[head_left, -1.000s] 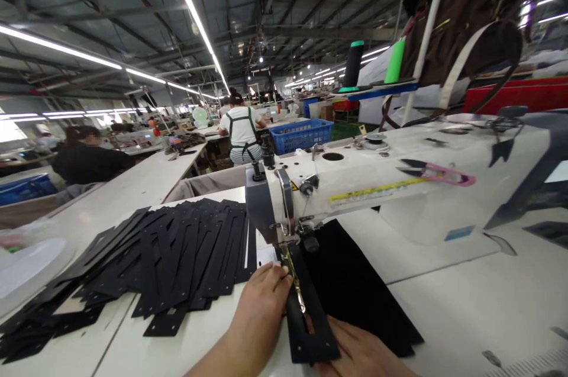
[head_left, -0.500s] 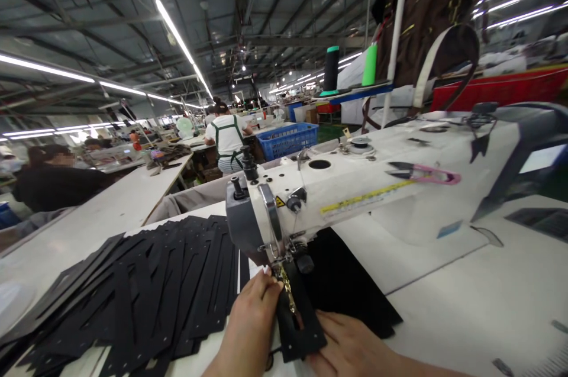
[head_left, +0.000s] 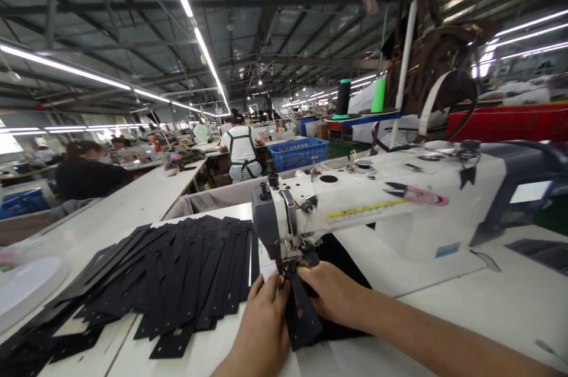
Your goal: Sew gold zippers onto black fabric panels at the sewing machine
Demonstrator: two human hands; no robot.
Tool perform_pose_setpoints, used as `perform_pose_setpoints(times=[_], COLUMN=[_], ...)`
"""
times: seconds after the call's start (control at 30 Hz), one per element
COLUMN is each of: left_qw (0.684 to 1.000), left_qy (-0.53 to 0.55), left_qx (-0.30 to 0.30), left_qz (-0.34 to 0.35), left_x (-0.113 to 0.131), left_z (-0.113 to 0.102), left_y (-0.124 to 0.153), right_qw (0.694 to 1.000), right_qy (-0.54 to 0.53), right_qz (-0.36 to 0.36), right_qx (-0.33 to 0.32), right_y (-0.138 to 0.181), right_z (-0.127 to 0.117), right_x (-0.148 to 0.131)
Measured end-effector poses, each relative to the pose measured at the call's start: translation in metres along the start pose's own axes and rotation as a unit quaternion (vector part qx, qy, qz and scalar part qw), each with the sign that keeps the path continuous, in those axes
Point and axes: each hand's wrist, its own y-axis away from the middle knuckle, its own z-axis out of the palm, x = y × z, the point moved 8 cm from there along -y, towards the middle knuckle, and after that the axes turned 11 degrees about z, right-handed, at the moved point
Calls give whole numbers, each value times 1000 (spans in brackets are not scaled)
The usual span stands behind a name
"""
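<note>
Under the needle area of a white sewing machine (head_left: 399,205) lies a black strip with a slot (head_left: 304,324), its near end pointing toward me. Along its left edge is my left hand (head_left: 264,318), fingers together and gripping the edge close to the presser foot (head_left: 288,261). My right hand (head_left: 331,291) reaches across from the right, its curled fingers on the strip just beside the foot; the fingertips are partly hidden. A larger black sheet (head_left: 344,255) lies beneath and behind the right hand.
A fanned pile of black slotted strips (head_left: 190,270) covers the table to the left. Pink-handled thread snips (head_left: 417,193) rest on the machine arm. Thread cones (head_left: 343,99) stand behind it. A blue crate (head_left: 297,154) and a co-worker (head_left: 242,149) are farther off.
My right hand has moved forward from the strip's near end to beside the presser foot. The gold zipper teeth seen on the strip before are now largely hidden. The view has shifted.
</note>
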Motion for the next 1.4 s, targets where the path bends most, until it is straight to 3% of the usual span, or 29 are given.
perform_pose_setpoints(times=[0.13,0.37,0.67,0.97,1.1,1.17,1.23,1.27,1.33,1.4], left_qw=[1000,998,1000,999,999,999,999,999,998,997], left_qy=[0,-17,-8,7,-1,-2,10,20,36,33], left_qx=[30,56,3,-12,-11,-12,-14,-13,2,23], left_qz=[-9,13,16,35,43,41,35,35,45,66], left_x=[1,6,7,10,11,11,11,12,16,21], left_z=[-1,-2,3,5,5,4,2,0,-4,-8], left_y=[2,5,-3,-8,-9,-7,-4,-1,5,12], right_qw=[1000,995,994,968,960,962,976,984,996,989], right_qy=[13,18,-22,39,49,49,35,25,-24,-42], right_qz=[-4,76,101,247,272,264,206,163,-22,-84], right_qx=[2,60,32,34,38,47,60,65,86,117], right_y=[-7,-9,-9,-16,-23,-14,3,15,43,68], right_z=[-3,0,8,19,20,14,8,6,2,-1], right_x=[1,14,34,60,63,57,39,28,-10,-27])
